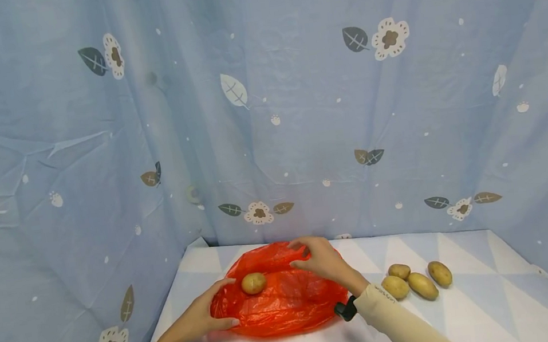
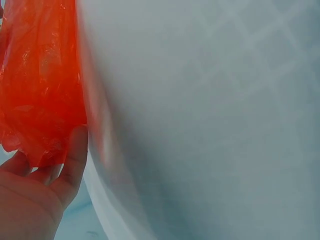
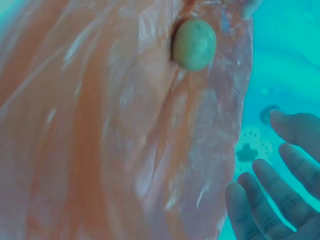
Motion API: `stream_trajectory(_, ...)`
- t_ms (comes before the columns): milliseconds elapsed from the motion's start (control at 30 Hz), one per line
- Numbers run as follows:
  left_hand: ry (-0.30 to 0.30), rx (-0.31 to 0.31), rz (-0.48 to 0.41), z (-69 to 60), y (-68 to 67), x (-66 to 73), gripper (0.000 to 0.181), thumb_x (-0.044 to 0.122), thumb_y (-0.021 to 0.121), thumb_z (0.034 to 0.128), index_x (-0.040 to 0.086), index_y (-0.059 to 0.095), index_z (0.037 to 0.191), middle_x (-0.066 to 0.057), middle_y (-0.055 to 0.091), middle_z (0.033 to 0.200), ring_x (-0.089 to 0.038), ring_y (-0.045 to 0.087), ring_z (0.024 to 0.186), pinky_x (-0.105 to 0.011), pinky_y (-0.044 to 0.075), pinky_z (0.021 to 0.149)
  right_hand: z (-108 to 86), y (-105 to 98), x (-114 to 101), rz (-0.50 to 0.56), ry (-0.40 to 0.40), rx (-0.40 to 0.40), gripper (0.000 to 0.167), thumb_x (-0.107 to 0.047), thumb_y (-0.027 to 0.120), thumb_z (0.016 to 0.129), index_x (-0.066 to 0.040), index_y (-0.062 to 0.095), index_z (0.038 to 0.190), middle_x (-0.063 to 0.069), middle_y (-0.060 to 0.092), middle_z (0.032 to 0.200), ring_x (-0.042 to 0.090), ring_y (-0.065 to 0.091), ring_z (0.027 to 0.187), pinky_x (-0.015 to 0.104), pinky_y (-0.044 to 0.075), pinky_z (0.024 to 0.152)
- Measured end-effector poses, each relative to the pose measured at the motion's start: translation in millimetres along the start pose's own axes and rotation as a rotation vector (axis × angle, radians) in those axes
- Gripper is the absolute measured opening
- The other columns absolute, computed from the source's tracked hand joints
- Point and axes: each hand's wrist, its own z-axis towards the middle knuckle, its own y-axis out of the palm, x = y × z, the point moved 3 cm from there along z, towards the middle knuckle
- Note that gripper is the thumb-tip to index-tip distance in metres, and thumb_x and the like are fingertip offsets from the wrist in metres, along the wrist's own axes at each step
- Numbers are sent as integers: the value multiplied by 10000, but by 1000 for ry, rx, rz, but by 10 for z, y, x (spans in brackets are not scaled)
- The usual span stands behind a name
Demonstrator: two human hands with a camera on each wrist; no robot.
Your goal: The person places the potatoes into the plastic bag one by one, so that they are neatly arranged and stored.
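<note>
A red plastic bag (image 1: 291, 301) lies spread on the table, with a potato (image 1: 254, 283) resting on its left part. My left hand (image 1: 202, 316) touches the bag's left end, thumb and fingers spread wide apart. In the left wrist view, some fingertips are hidden by the bag. Over the bag's right back part, my right hand (image 1: 319, 258) hovers with nothing held. The right wrist view shows its fingers (image 3: 272, 182) fairly straight and spread beside the bag, apart from the potato.
Several potatoes (image 1: 422, 286) sit in a group on the table right of the bag. The table (image 1: 482, 294) has a pale triangle-patterned cover. A blue flowered curtain (image 1: 310, 131) hangs behind it and along the left side. Each wrist carries a black device (image 1: 345, 309).
</note>
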Motion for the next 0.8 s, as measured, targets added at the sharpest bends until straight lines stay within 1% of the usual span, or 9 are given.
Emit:
stream_trajectory(100, 7, 3, 4, 18, 5, -2, 867, 266, 911, 788, 189, 449, 1518, -196, 419, 1566, -469, 411, 1401, -658, 425, 1064, -73, -117, 78, 8, -4, 23, 360, -185, 832, 882, -108, 723, 1217, 114, 722, 1169, 322, 658, 975, 423, 560, 821)
stream_trajectory(233, -4, 9, 8, 30, 9, -3, 863, 281, 908, 791, 201, 448, 1517, -184, 436, 1553, -452, 441, 1378, -639, 453, 1047, -177, -271, 171, 15, 0, 44, 391, -185, 834, 883, -71, 711, 1236, 125, 721, 1178, 337, 665, 981, 466, 574, 830)
stream_trajectory(267, -9, 11, 12, 31, 10, -6, 863, 287, 909, 790, 204, 449, 1516, -181, 442, 1548, -447, 450, 1371, -634, 461, 1041, -207, -307, 193, 10, 5, 51, 386, -188, 836, 882, -83, 714, 1233, 120, 723, 1176, 329, 668, 976, 456, 583, 815)
stream_trajectory(367, -22, 15, 17, 31, 12, -9, 862, 293, 910, 788, 208, 452, 1513, -181, 450, 1541, -443, 461, 1362, -626, 473, 1033, -307, -418, 250, -3, 30, 79, 368, -192, 846, 872, -132, 728, 1216, 102, 727, 1169, 291, 673, 951, 377, 591, 751)
stream_trajectory(467, -26, 18, 24, 27, 16, -14, 860, 292, 911, 785, 210, 456, 1510, -191, 445, 1545, -453, 451, 1370, -633, 465, 1037, -411, -518, 305, -4, 42, 107, 360, -194, 849, 868, -145, 732, 1205, 97, 731, 1158, 257, 674, 919, 313, 582, 698)
stream_trajectory(533, -28, 19, 22, 25, 17, -16, 859, 292, 912, 784, 210, 459, 1509, -197, 441, 1547, -459, 446, 1373, -633, 464, 1039, -477, -578, 342, -5, 41, 125, 365, -187, 846, 869, -125, 729, 1210, 100, 731, 1154, 244, 669, 908, 310, 584, 700)
stream_trajectory(633, -30, 21, 19, 18, 15, -19, 860, 294, 915, 780, 205, 463, 1507, -207, 435, 1550, -466, 443, 1374, -626, 472, 1035, -574, -663, 391, -23, 36, 152, 389, -168, 847, 866, -87, 717, 1223, 100, 732, 1147, 261, 676, 910, 328, 594, 734)
stream_trajectory(700, -26, 19, 11, 17, 13, -20, 862, 291, 916, 779, 199, 464, 1507, -214, 431, 1551, -471, 438, 1377, -625, 469, 1039, -643, -717, 424, -39, 45, 173, 391, -158, 854, 857, -90, 716, 1217, 92, 734, 1141, 253, 677, 908, 339, 599, 746)
stream_trajectory(800, -12, 16, 7, 19, 7, -24, 867, 295, 917, 778, 198, 463, 1510, -212, 426, 1556, -471, 428, 1386, -637, 447, 1056, -741, -789, 472, -54, 80, 195, 388, -156, 865, 847, -109, 718, 1203, 70, 737, 1132, 229, 681, 902, 329, 599, 747)
